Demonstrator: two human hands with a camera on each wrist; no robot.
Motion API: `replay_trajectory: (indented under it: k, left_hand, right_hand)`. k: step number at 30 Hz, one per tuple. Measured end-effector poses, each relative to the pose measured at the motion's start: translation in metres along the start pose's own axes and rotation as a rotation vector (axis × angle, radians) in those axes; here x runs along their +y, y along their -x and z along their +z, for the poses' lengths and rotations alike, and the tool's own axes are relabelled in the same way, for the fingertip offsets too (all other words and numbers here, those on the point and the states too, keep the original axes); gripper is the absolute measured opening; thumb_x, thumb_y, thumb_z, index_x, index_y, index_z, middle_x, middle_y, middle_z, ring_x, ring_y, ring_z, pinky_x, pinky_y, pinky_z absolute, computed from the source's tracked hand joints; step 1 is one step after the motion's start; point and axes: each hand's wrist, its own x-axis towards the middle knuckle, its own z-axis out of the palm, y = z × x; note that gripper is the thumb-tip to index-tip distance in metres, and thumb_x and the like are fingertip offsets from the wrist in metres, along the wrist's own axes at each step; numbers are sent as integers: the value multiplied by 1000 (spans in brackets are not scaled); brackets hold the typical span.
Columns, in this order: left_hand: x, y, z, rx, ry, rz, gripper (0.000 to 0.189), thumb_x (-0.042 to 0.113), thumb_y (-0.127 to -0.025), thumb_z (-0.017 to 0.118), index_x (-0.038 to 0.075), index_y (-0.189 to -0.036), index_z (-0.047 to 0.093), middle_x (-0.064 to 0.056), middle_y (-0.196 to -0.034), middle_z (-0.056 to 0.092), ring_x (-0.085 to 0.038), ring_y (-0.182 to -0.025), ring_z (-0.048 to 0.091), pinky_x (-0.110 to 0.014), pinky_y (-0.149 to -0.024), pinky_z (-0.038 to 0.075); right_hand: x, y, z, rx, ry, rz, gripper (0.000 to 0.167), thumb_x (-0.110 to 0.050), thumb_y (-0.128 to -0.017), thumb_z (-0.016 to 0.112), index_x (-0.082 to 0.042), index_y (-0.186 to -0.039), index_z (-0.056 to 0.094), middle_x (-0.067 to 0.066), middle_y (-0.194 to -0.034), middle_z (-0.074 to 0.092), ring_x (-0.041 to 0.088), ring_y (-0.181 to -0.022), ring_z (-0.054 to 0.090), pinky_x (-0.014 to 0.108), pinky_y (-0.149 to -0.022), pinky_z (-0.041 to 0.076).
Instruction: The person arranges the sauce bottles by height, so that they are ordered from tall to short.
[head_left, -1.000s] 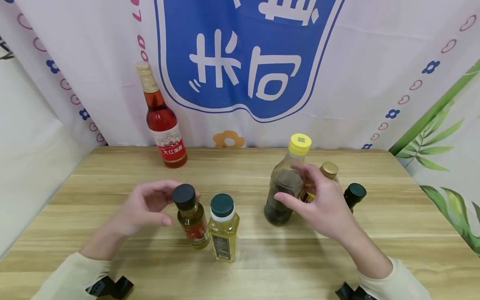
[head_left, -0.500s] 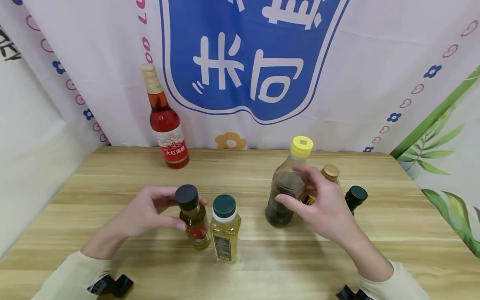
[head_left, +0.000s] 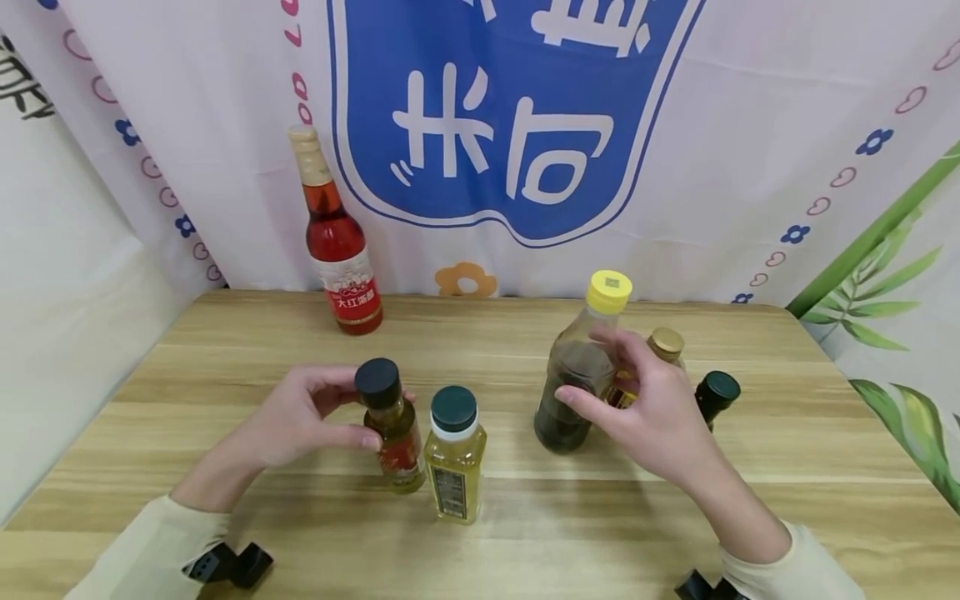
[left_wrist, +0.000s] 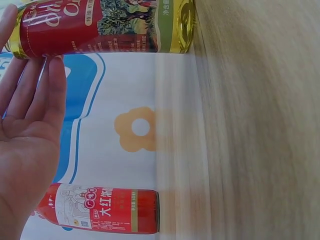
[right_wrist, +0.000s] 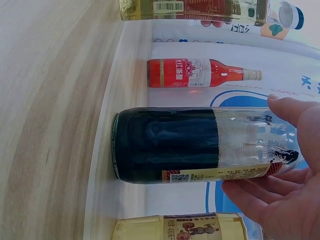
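Observation:
My left hand [head_left: 303, 421] grips a small olive oil bottle [head_left: 397, 454] with a black cap, thumb on its near side and fingers behind. In the left wrist view that olive oil bottle [left_wrist: 105, 27] shows a red and gold label. My right hand [head_left: 648, 408] holds a larger clear bottle of dark sauce [head_left: 570, 400] with a yellow cap, thumb and fingers around its upper part. The right wrist view shows the dark sauce bottle [right_wrist: 170, 145] about two-thirds full, base on the table. Between the hands stands a pale yellow oil bottle [head_left: 455, 467] with a green cap.
A tall red vinegar bottle [head_left: 352, 287] stands at the back left. Behind my right hand are a gold-capped bottle [head_left: 666, 342] and a dark green-capped bottle [head_left: 716, 392], both partly hidden. A printed cloth [head_left: 720, 167] hangs along the wooden table's [head_left: 555, 542] back edge.
My left hand has moved right and closed its thumb and fingers onto the olive oil bottle. The right hand keeps its hold on the dark sauce bottle. The head view has shifted slightly.

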Motion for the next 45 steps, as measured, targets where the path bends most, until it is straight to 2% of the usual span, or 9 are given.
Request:
replay_trajectory:
  k: [15, 24, 29, 35, 40, 45]
  left_hand:
    - [0, -2, 0, -8, -4, 9, 50, -9, -83, 83, 8, -130, 74, -17, -125, 78, -14, -117, 74, -27, -100, 59]
    - [0, -1, 0, -24, -1, 2, 51, -7, -85, 83, 9, -133, 72, -13, -126, 78, -14, -117, 73, -27, -100, 58]
    - [0, 0, -1, -28, 4, -2, 51, -6, -86, 83, 8, -133, 72, -7, -127, 79, -14, -116, 74, -27, -100, 59]
    - [0, 1, -1, -33, 3, -10, 50, -3, -87, 83, 8, -134, 71, -6, -128, 79, -15, -116, 74, -29, -100, 59]
    - [1, 2, -2, -41, -12, -6, 50, -2, -87, 84, 8, -135, 71, -12, -128, 78, -14, -117, 73, -29, -100, 58]
    - [3, 2, -3, -50, -37, -15, 50, 1, -87, 84, 9, -134, 71, -8, -129, 78, -12, -118, 72, -29, -101, 58]
  right_hand:
    - [1, 1, 0, -14, -23, 27, 62, -36, -90, 87, -12, -140, 59, 7, -121, 74, 20, -111, 72, 38, -94, 64]
    - [0, 0, 1, -20, -57, 69, 64, -35, -90, 87, -8, -141, 59, 10, -125, 73, 23, -113, 73, 36, -96, 63]
    - [0, 0, 4, -12, -105, 89, 64, -32, -90, 87, -8, -142, 59, 10, -128, 72, 23, -115, 72, 27, -95, 61]
    - [0, 1, 8, 25, -149, 97, 63, -28, -88, 89, -8, -140, 60, 9, -125, 72, 15, -110, 72, 16, -91, 59]
    - [1, 1, 11, 49, -196, 97, 60, -23, -87, 90, -7, -138, 61, 10, -124, 73, 6, -105, 72, 16, -88, 60]
    - [1, 1, 12, 70, -228, 95, 58, -18, -87, 89, -5, -136, 62, 10, -122, 72, 5, -103, 72, 17, -86, 60]
